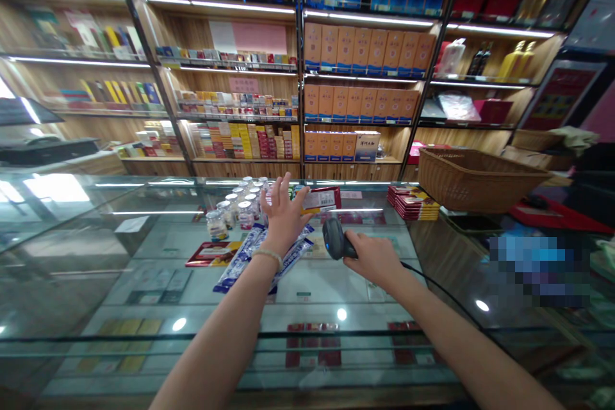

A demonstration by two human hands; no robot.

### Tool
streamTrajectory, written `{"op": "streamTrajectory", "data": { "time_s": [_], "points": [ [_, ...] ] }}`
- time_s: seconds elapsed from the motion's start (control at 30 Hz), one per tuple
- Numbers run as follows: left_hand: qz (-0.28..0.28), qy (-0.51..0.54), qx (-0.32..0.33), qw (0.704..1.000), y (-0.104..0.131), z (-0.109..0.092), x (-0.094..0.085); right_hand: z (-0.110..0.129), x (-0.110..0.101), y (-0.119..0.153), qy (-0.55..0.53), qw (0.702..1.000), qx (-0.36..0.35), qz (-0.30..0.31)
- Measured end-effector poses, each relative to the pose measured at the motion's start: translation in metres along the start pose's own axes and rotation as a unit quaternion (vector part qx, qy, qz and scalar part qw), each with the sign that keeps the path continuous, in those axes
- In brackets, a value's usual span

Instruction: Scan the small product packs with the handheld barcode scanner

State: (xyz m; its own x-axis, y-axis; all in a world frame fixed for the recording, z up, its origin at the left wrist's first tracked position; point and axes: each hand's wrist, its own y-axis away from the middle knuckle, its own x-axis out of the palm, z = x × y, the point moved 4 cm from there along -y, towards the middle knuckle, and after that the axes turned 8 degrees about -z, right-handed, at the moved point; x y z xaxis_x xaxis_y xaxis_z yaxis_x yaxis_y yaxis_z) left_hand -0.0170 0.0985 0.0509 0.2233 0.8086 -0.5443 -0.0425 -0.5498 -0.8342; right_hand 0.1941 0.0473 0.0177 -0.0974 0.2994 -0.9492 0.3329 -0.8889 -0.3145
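Note:
My left hand (284, 214) is spread over the glass counter, its thumb at the near left edge of a red packet (324, 199) whose label faces up; whether it grips the packet is unclear. Blue-and-white long packets (243, 261) lie under my left wrist. Small clear jars with white lids (217, 226) cluster left of the hand, and another red packet (214, 254) lies flat in front of them. My right hand (375, 257) is closed around the handle of a black corded scanner (333, 238), its head near the labelled packet.
A stack of red packets (412, 203) sits at the counter's back right, beside a wicker basket (473, 179). The scanner's cord (444, 291) trails right. Boxed goods (363, 48) fill lit shelves behind. Products show beneath the glass top (307, 307).

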Motion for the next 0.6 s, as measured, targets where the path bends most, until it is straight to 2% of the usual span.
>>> {"op": "streamTrajectory", "data": {
  "time_s": [0.23,0.5,0.6],
  "points": [
    [-0.006,-0.008,0.002,1.000,0.0004,-0.0005,0.0003,0.0025,0.0018,0.0008,-0.002,1.000,-0.013,-0.014],
    [-0.004,-0.008,0.004,1.000,0.0008,-0.0009,-0.0001,0.0085,0.0053,0.0016,-0.023,0.990,-0.059,-0.125],
    [-0.002,-0.007,0.005,1.000,0.0010,-0.0013,-0.0007,0.0090,0.0087,0.0023,-0.029,0.988,-0.063,-0.138]
  ]
}}
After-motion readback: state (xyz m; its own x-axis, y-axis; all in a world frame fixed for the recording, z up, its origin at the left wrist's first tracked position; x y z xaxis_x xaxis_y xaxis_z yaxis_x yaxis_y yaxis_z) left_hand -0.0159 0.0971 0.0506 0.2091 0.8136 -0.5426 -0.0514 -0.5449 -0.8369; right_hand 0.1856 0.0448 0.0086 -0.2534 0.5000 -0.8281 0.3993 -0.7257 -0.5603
